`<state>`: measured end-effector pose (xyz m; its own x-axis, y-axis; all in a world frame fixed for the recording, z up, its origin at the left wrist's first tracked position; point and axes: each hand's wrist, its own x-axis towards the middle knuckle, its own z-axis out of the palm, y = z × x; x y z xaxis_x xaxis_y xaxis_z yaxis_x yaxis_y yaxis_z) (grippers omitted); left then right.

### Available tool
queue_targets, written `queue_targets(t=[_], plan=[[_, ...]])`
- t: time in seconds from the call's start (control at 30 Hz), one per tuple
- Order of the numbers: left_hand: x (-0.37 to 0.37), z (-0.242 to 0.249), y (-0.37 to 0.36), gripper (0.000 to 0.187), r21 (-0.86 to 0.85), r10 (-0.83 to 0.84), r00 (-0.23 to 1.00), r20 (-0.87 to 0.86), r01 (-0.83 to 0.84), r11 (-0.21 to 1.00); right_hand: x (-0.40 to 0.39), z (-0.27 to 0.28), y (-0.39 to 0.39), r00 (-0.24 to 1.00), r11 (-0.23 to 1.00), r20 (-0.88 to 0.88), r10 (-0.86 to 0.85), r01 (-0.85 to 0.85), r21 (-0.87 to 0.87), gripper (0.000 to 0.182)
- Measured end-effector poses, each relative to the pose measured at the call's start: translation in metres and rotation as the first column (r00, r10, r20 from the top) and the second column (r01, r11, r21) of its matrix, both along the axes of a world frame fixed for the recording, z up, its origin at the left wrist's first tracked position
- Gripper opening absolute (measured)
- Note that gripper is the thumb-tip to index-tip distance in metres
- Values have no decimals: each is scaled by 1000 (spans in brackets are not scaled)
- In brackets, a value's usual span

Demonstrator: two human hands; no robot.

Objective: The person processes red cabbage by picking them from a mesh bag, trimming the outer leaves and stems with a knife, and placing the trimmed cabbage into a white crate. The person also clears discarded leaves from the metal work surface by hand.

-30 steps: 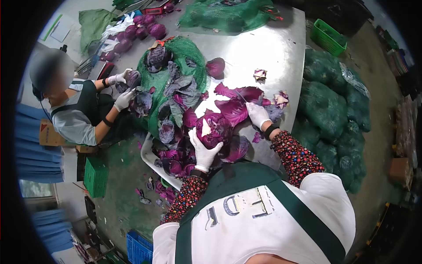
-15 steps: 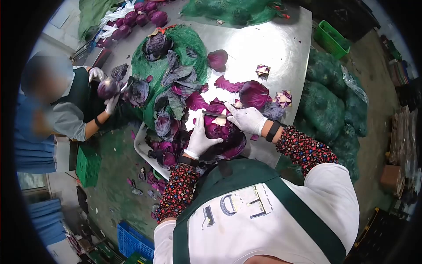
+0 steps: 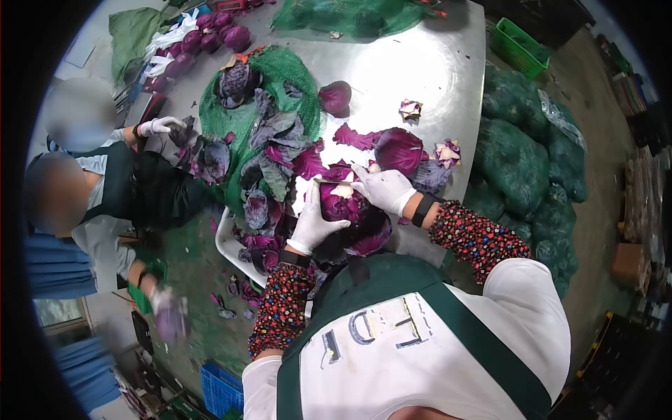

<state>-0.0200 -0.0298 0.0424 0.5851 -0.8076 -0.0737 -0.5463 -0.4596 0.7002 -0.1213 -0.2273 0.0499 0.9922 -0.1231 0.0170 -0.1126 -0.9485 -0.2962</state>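
A red cabbage (image 3: 341,207) sits in front of me with its pale cut stem end facing up. My left hand (image 3: 315,225), in a white glove, is closed around its left side, thumb toward me. My right hand (image 3: 385,189), also gloved, grips a knife (image 3: 333,182) whose thin blade lies across the pale stem end, its tip by my left fingers. Dark outer leaves (image 3: 372,234) lie beneath and beside the cabbage. Just beyond my right hand rests another red cabbage (image 3: 399,150). The knife's handle is mostly hidden by my right hand.
Trimmed stem pieces (image 3: 411,109) and a cabbage (image 3: 335,97) lie on the metal table (image 3: 448,77). A green net (image 3: 308,70) holds loose leaves. Filled net sacks (image 3: 514,161) stand right. At left, a co-worker's hand holds a blurred cabbage (image 3: 171,318) low.
The co-worker's cabbage has swung from the table edge down toward the floor crates. My hands stay on the cabbage, with the knife shifted slightly. The whole view has moved a little.
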Motion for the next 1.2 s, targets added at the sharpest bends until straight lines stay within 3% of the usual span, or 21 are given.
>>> queue_targets(t=[0.1,0.13,0.17,0.3,0.37,0.47,0.5,0.6,0.67,0.7,0.77,0.97,1.03,1.1,1.17,1.2], plan=[[-3,4,-7,120,-8,1,1000,-19,-1,1000,15,-13,-9,990,990,-113,-86,98,106,43],[-8,4,-10,118,-43,-19,999,45,21,999,18,-12,-17,997,998,67,26,-22,-62,39],[-15,4,-12,117,-74,-34,993,110,43,996,28,-11,-27,971,965,-158,-182,207,163,41],[-55,22,-14,113,-73,-46,973,228,64,995,43,-71,-56,943,934,-145,-298,320,159,43],[-60,7,1,110,-136,43,968,248,-9,991,47,-77,-60,888,872,-240,-392,442,211,45],[-59,1,24,114,-180,196,966,171,-165,970,58,-85,-63,873,866,-234,-428,470,169,45],[-55,0,29,116,-111,237,968,82,-227,968,60,-81,-64,874,868,-247,-420,465,171,47],[-42,4,27,116,-38,249,963,101,-246,969,50,-33,-48,913,920,-249,-323,365,144,54],[-39,3,15,112,-120,175,933,314,-144,982,33,-11,-29,957,955,-144,-252,270,124,61],[-42,0,10,112,-125,172,937,304,-140,982,21,-3,-19,973,965,-77,-219,228,130,61],[-45,-5,0,107,-141,198,903,381,-155,978,-2,18,0,974,960,-160,-161,192,205,64],[-56,-6,-13,111,-89,202,905,374,-182,979,-38,-4,27,969,871,-166,-182,237,430,73],[-58,-5,-17,111,-85,228,877,424,-212,974,-41,-10,33,974,791,-131,-184,226,569,74],[-58,-4,-18,111,-79,219,864,452,-206,975,-41,-14,32,976,786,-107,-189,216,579,74],[-60,2,-23,111,31,209,864,457,-250,968,-35,-28,24,970,818,-163,-180,240,522,71],[-60,5,-26,111,28,207,865,457,-247,969,-32,-51,15,997,912,-66,-37,60,405,57]])
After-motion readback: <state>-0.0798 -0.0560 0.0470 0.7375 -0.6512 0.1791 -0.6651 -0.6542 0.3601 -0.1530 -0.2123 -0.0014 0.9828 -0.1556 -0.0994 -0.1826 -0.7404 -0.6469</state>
